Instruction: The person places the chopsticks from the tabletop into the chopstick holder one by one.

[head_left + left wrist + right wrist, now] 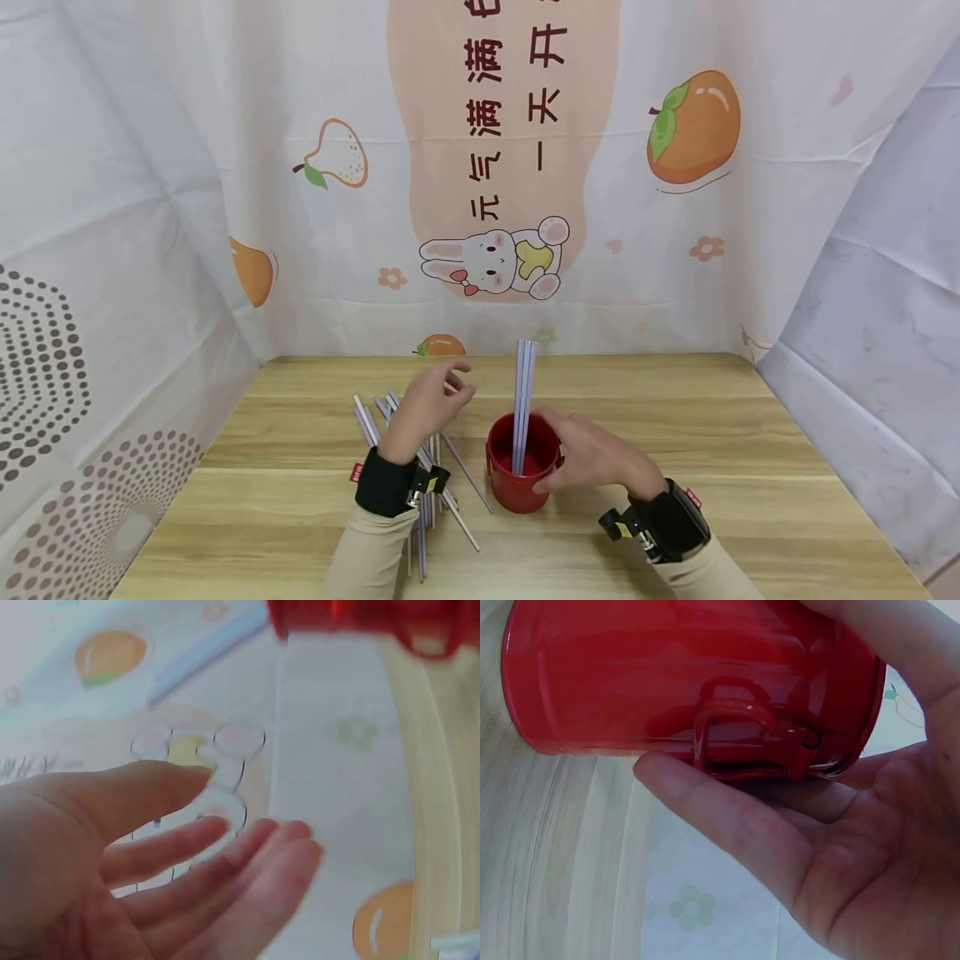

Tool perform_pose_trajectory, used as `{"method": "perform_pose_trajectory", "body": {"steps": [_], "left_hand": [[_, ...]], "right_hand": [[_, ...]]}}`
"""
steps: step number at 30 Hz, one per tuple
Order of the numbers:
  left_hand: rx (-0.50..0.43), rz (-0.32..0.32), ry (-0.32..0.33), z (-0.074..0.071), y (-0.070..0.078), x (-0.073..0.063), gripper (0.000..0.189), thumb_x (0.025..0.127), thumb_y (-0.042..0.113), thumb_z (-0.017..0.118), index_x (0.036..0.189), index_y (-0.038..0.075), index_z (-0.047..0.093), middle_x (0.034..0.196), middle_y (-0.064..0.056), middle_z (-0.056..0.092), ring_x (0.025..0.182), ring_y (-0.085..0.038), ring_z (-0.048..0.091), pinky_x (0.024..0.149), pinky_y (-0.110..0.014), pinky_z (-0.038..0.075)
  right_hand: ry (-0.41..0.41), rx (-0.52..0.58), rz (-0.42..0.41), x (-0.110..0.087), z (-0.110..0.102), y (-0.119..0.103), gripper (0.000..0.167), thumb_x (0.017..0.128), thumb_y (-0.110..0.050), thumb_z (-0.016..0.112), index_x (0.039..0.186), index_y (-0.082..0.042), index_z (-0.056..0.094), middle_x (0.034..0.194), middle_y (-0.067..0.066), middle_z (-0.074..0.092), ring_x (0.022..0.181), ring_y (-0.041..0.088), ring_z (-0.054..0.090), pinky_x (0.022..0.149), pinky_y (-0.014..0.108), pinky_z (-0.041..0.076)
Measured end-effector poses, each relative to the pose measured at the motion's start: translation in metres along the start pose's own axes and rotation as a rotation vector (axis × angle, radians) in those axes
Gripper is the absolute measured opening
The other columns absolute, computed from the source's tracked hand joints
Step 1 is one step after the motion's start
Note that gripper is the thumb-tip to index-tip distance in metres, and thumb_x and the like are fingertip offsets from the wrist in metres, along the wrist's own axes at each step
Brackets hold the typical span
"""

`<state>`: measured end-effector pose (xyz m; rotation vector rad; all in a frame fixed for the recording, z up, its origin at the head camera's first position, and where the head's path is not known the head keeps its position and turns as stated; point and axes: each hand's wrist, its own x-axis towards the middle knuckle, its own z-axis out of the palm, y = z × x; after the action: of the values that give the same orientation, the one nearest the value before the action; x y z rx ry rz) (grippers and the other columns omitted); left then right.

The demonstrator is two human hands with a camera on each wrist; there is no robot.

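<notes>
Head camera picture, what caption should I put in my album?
Right fingers hold a red bucket with sticks poking up; empty left fingers hover near loose sticks.

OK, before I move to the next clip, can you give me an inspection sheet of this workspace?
Surface: wood-grain table.
Job's things: red bucket with several slim sticks standing in it; loose sticks lie in a crossing pile to its left.
Clutter: nothing seen beyond that pile.
Left hand: raised near the pile, holding nothing.
Right hand: holds the bucket's right side.
Cables: nothing seen.
Surroundings: white backdrop cloth printed with fruit, a rabbit and writing.
</notes>
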<state>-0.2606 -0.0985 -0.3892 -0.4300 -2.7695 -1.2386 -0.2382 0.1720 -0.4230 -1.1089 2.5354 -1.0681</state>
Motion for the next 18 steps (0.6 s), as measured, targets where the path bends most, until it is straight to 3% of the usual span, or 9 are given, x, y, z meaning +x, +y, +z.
{"method": "perform_pose_trajectory", "body": {"steps": [6,10,14,18], "left_hand": [[0.011,-0.149,-0.013,-0.026,-0.022,-0.009,0.033,0.098,0.014,0.068,0.128,0.002,0.064,0.101,-0.017,0.071,0.066,-0.019,0.067,0.061,-0.029,0.057],[-0.008,-0.260,-0.029,-0.041,-0.042,-0.017,0.035,0.099,0.012,0.066,0.129,-0.004,0.061,0.106,-0.022,0.068,0.075,-0.027,0.069,0.063,-0.033,0.060],[-0.006,-0.376,-0.086,-0.055,-0.063,-0.025,0.039,0.099,0.010,0.063,0.131,-0.012,0.056,0.117,-0.031,0.064,0.082,-0.033,0.070,0.065,-0.036,0.062],[0.029,-0.475,-0.123,-0.067,-0.081,-0.031,0.040,0.099,0.007,0.060,0.130,-0.017,0.052,0.122,-0.036,0.061,0.080,-0.034,0.072,0.065,-0.036,0.061]], "right_hand": [[-0.009,0.009,0.003,-0.001,-0.001,-0.001,0.080,0.076,-0.027,0.092,0.141,-0.004,0.050,0.125,0.006,0.073,0.113,0.028,0.071,0.094,0.034,0.060],[-0.015,0.014,0.004,-0.001,0.000,-0.001,0.081,0.076,-0.027,0.092,0.141,-0.003,0.050,0.125,0.007,0.073,0.114,0.030,0.071,0.095,0.038,0.060],[-0.017,0.019,0.002,0.000,0.000,-0.001,0.080,0.076,-0.026,0.092,0.141,-0.004,0.050,0.126,0.007,0.072,0.115,0.030,0.070,0.096,0.040,0.060],[-0.016,0.022,0.001,0.001,0.000,-0.001,0.080,0.076,-0.025,0.091,0.141,-0.004,0.050,0.126,0.007,0.072,0.115,0.030,0.070,0.096,0.040,0.060]]}}
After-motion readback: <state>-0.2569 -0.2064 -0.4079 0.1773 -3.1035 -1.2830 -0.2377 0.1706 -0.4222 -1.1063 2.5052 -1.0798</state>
